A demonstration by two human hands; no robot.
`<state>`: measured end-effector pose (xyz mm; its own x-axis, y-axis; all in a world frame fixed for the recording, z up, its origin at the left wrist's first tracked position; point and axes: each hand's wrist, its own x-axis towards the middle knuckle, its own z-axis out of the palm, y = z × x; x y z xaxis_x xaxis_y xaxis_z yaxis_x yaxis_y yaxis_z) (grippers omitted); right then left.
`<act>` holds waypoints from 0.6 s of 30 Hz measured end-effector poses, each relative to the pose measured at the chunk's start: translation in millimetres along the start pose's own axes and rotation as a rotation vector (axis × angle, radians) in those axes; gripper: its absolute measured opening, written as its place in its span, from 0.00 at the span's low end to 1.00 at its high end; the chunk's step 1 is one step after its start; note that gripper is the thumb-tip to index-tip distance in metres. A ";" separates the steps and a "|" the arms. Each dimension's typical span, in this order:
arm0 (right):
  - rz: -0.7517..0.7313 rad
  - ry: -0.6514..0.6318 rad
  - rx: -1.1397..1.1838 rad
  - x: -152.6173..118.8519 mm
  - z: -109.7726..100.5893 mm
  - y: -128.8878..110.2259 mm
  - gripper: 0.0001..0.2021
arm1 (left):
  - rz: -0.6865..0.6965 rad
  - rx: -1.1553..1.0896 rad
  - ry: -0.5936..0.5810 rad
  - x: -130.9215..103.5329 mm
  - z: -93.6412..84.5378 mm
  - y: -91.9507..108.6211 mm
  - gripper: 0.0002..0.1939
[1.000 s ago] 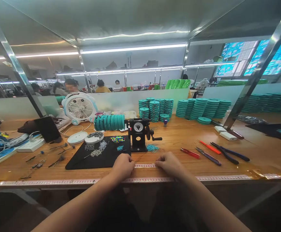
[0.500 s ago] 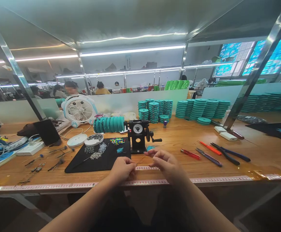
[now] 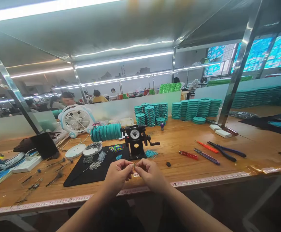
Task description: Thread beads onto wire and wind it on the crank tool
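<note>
My left hand (image 3: pixel 118 174) and my right hand (image 3: pixel 151 174) meet fingertip to fingertip just above the table's front part. Both are closed in a pinch on a thin line, of which only a tiny bit shows between the fingers. Right behind them stands a black hand-cranked winder (image 3: pixel 136 141) with a round dial and a crank on its right. A row of teal foam spools (image 3: pixel 106 132) sits on its shaft to the left. Small blue pieces (image 3: pixel 151 154) lie by the winder's base.
A black mat (image 3: pixel 77 175) holds piles of small metal parts and coloured beads (image 3: pixel 115 148). Stacked teal spools (image 3: pixel 193 109) stand at the back. Pliers (image 3: pixel 224 151), a cutter knife (image 3: pixel 207 156) and red tools (image 3: pixel 188 155) lie at right. A measuring tape (image 3: pixel 210 180) runs along the front edge.
My right hand has come left and down, and its fingertips now meet those of my left hand. The camera view has tilted and shifted slightly. A small black piece now shows right of my hands.
</note>
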<state>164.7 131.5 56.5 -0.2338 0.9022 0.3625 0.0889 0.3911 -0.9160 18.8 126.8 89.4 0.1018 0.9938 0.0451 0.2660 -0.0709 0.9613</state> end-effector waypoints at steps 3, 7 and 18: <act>-0.107 0.041 -0.108 -4.6 1.3 -2.7 0.08 | 0.081 0.090 0.024 -2.9 -1.7 3.7 0.11; -0.300 0.051 -0.254 -4.4 -2.1 -0.1 0.10 | 0.303 0.400 0.049 -4.2 -6.3 7.3 0.10; -0.597 -0.030 -0.547 27.0 -11.9 -7.2 0.13 | 0.737 1.032 0.032 10.0 -17.3 12.3 0.14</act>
<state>169.2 155.3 75.0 -0.4170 0.5107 0.7519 0.4001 0.8459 -0.3526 6.5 137.3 106.3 0.5244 0.6912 0.4973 0.7787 -0.6256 0.0484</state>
